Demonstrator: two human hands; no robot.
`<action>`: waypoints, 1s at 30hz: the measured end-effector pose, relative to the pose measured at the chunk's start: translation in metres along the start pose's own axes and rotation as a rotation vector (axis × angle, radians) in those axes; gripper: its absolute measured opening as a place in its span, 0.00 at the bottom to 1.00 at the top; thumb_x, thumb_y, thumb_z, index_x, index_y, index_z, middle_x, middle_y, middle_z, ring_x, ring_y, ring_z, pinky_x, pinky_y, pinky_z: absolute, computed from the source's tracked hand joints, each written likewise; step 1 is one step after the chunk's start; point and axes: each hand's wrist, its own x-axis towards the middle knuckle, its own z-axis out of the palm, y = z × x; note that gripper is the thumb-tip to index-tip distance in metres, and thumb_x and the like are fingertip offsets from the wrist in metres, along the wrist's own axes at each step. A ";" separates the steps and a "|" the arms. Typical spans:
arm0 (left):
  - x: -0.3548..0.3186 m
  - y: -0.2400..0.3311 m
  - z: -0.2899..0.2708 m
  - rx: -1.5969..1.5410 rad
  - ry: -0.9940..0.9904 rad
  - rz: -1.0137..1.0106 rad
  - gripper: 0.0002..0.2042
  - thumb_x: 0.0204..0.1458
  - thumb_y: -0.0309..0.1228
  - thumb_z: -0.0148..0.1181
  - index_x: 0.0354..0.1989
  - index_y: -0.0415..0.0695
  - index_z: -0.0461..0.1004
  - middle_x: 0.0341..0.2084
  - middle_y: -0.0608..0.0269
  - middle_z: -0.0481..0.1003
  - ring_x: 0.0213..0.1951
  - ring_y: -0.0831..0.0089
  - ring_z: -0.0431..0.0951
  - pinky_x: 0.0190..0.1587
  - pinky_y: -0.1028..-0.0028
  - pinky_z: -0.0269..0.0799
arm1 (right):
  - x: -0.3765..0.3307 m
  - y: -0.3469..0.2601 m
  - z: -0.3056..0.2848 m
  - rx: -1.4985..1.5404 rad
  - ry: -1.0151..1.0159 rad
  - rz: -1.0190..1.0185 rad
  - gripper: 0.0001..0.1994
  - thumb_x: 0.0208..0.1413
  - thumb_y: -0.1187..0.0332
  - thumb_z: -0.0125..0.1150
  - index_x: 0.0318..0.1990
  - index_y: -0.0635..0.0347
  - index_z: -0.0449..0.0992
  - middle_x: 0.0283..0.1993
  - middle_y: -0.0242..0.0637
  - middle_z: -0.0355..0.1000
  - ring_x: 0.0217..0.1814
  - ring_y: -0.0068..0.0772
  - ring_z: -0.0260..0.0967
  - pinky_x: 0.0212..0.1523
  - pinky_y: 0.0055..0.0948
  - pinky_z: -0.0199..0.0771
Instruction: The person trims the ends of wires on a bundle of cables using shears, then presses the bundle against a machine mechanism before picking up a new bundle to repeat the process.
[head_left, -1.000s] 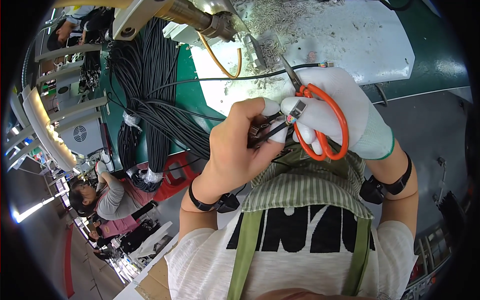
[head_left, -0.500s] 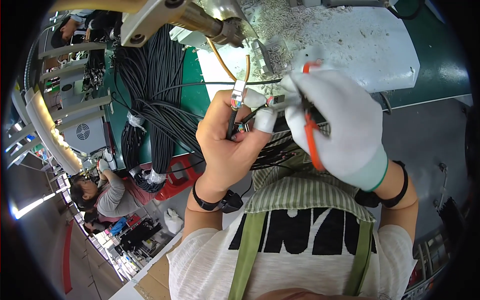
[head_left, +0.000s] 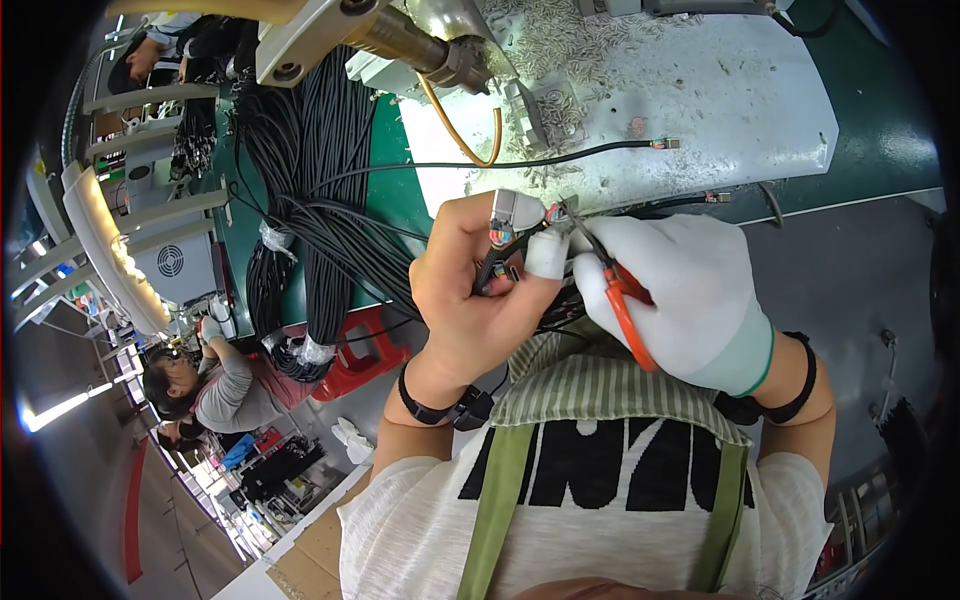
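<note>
My left hand (head_left: 470, 300) is bare except for white covers on some fingertips. Its fingers are closed around black cables (head_left: 487, 270) with stripped ends. One cable carries a clear plug with coloured wires (head_left: 501, 235), standing up beside the index finger. Another cable's coloured wire end (head_left: 553, 213) pokes out between the covered fingertips. My right hand (head_left: 690, 290), in a white glove with a green cuff, grips cutting pliers (head_left: 632, 325) with red-orange handles. The pliers' tips meet that wire end; whether the jaws are closed on it is too small to tell.
Black cable bundles (head_left: 320, 210) lie on the green table (head_left: 385, 180) at left. A metal machine head (head_left: 430, 60) overhangs a white board (head_left: 740, 90) strewn with small clippings. One plugged cable end (head_left: 660, 144) rests on the board. A red stool (head_left: 365, 345) stands beyond; co-workers sit left.
My right hand has come down slightly with the pliers, whose tips now reach the wire end. My left hand has shifted a little right and down. A cable end on the board is uncovered.
</note>
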 end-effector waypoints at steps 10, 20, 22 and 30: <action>-0.002 -0.003 0.005 0.022 0.091 0.008 0.13 0.39 0.19 0.64 0.34 0.40 0.69 0.17 0.77 0.64 0.17 0.93 0.54 0.20 0.90 0.50 | 0.007 -0.001 0.015 0.138 0.090 0.085 0.08 0.42 0.74 0.64 0.32 0.60 0.75 0.17 0.35 0.65 0.17 0.36 0.65 0.19 0.31 0.62; 0.006 -0.008 0.004 -0.074 0.062 -0.126 0.10 0.42 0.19 0.62 0.34 0.39 0.69 0.17 0.76 0.66 0.17 0.93 0.56 0.19 0.89 0.49 | 0.012 0.002 0.021 0.359 -0.032 0.200 0.08 0.49 0.69 0.60 0.26 0.61 0.69 0.16 0.39 0.62 0.18 0.40 0.64 0.21 0.31 0.62; 0.010 -0.018 0.006 -0.098 0.068 -0.071 0.08 0.45 0.21 0.60 0.34 0.39 0.70 0.18 0.76 0.66 0.17 0.93 0.57 0.19 0.88 0.48 | 0.014 0.001 0.019 0.355 -0.051 0.249 0.08 0.50 0.69 0.59 0.26 0.61 0.68 0.16 0.40 0.61 0.18 0.40 0.64 0.21 0.32 0.62; 0.051 -0.051 -0.021 -0.765 -0.084 -0.642 0.03 0.53 0.24 0.54 0.35 0.41 0.71 0.15 0.74 0.63 0.14 0.88 0.55 0.15 0.84 0.47 | 0.051 0.037 0.003 0.397 -0.040 0.254 0.07 0.49 0.71 0.59 0.25 0.62 0.68 0.17 0.41 0.62 0.18 0.38 0.65 0.23 0.33 0.63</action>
